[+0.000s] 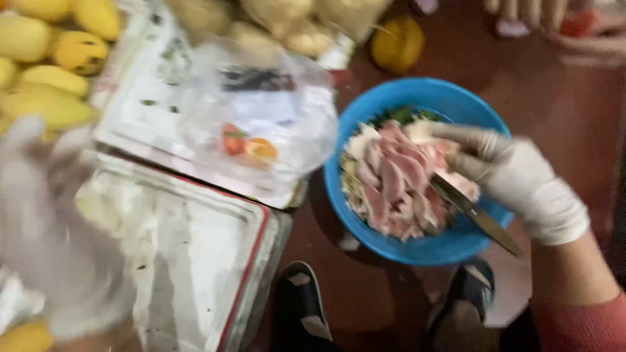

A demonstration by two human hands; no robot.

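Observation:
My right hand (515, 179), in a pale glove, holds a knife (473, 215) over a blue bowl (417, 98) at the right. The blade points down-right past the bowl's near rim. The bowl is full of sliced pink meat (391, 179) with some greens at the back. My left hand (49, 228), also gloved, is a motion-blurred shape at the lower left, fingers spread, above a white tray with a red edge (208, 261). It holds nothing that I can see.
A clear plastic bag (261, 117) with small red-orange fruits lies on a white board. Yellow mangoes (52, 52) are heaped at the upper left, one more fruit (398, 42) at the top. Another person's hand (528, 13) shows at the top right. My dark shoes (303, 309) stand on the brown floor.

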